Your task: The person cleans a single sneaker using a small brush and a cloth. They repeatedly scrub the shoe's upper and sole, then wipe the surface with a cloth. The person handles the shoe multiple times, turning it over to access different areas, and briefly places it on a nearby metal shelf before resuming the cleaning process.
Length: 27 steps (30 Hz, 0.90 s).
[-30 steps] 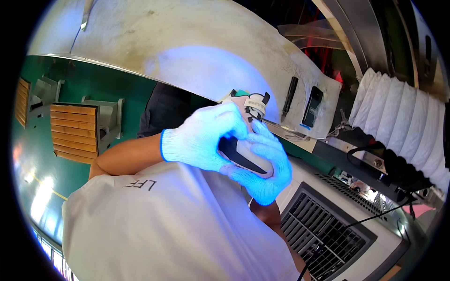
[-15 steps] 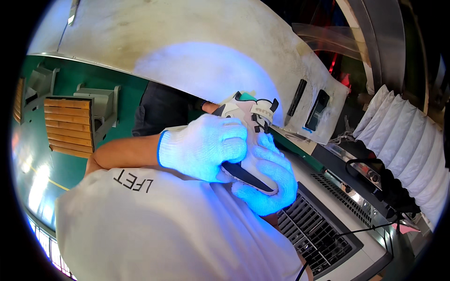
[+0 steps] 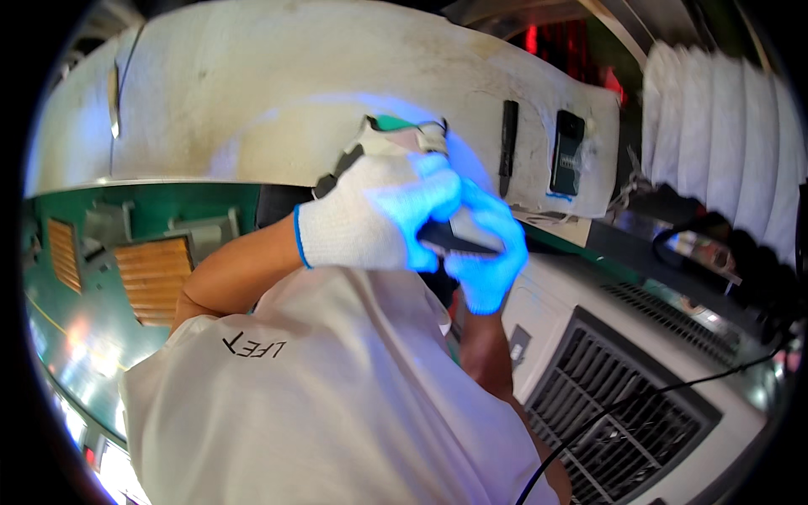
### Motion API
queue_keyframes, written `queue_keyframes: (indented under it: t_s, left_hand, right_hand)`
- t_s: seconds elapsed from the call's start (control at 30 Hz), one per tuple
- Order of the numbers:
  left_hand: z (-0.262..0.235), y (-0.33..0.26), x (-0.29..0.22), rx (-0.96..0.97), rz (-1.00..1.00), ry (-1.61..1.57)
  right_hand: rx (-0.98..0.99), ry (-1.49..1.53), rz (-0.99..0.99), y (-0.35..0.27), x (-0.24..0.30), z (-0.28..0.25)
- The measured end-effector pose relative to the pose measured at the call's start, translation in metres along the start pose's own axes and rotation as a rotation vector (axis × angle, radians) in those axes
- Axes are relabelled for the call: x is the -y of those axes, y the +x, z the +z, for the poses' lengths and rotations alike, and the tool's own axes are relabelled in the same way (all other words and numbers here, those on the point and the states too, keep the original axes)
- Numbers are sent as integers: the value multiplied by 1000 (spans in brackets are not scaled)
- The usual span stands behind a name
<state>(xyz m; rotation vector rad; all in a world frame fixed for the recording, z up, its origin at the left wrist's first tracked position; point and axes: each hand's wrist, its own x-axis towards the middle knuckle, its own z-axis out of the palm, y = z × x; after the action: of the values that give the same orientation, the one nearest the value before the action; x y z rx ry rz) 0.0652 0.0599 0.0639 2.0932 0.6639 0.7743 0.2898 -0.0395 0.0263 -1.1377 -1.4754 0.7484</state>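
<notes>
A white and pale pink sneaker [image 3: 406, 141] with a green lining and black trim is held in front of my chest, over the table's near edge. My left hand [image 3: 366, 210], in a white knit glove with a blue cuff, wraps across the shoe's middle and covers much of it. At the toe end, my right hand [image 3: 492, 248], gloved too, has its fingers curled around the front of the shoe. The dark edge of the sole shows between both hands. Blue light falls on the gloves, and both are slightly blurred.
A long off-white worktable [image 3: 278, 67] curves across the far side. On its right part lie a black stick-like tool [image 3: 508, 147] and a dark phone [image 3: 568, 151]. A grilled machine [image 3: 623, 404], a black cable [image 3: 589, 418] and a white ribbed duct [image 3: 707, 126] stand at right.
Both hands and the shoe sit higher in the view, closer to the table, and the shoe is turned somewhat. The view itself has swung round. Both hands keep their hold.
</notes>
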Motion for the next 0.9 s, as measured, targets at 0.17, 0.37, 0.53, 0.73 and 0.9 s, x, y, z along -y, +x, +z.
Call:
queue_keyframes:
  t_s: [0.17,0.37,0.53,0.73,0.9]
  left_hand:
    - [-18,7,5,-8,120,262]
    - [-29,-23,-17,46,-152,714]
    - [-17,-21,-28,99,-402,750]
    - [2,-2,-17,168,-151,827]
    - [-7,9,-7,185,48,711]
  right_hand:
    - [154,-329,-65,23,-38,-6]
    - [111,-210,-1,18,-30,-7]
    - [116,-176,62,15,-32,-8]
    - [100,-153,45,16,-39,-8]
    - [71,-166,16,18,-36,-7]
